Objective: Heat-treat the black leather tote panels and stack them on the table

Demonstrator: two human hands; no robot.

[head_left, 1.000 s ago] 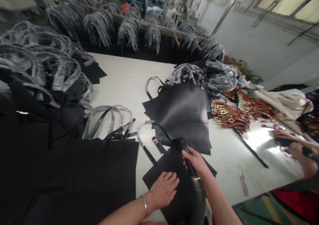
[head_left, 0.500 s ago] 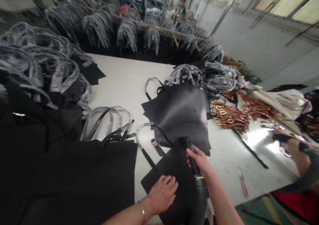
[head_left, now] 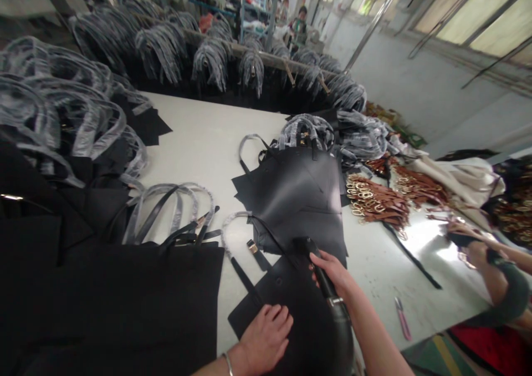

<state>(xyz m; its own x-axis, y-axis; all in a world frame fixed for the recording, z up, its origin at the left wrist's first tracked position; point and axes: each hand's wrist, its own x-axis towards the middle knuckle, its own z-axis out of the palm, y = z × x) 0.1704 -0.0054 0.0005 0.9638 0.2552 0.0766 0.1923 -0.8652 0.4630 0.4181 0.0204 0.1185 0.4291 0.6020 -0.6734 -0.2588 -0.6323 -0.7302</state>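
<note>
My left hand (head_left: pixel 268 336) lies on a black leather bag panel (head_left: pixel 274 293), fingers together and slightly bent, pressing on it and gripping nothing. A handle wrapped in clear film (head_left: pixel 236 220) loops from this panel's upper edge. In my right hand (head_left: pixel 334 273) is a black tube-shaped tool (head_left: pixel 326 287) with a flat head and a silver band; its wider lower part runs down toward me. The tool's head is over the panel's far edge. A short black strap with a gold buckle (head_left: pixel 257 253) lies just left of it. Beyond it rests a stack of black bag panels (head_left: pixel 303 198).
Black panels (head_left: pixel 174 298) with wrapped handles cover the left side of the white table (head_left: pixel 191 121). At right lie brown straps with gold hooks (head_left: pixel 376 201), a black strip (head_left: pixel 411 254) and pink-handled snips (head_left: pixel 402 319). A co-worker's hands (head_left: pixel 477 251) work at far right.
My view has shifted slightly, so most things sit a little further left and lower. The tool remains in my right hand, and my left hand stays on the panel. The co-worker's hands have moved.
</note>
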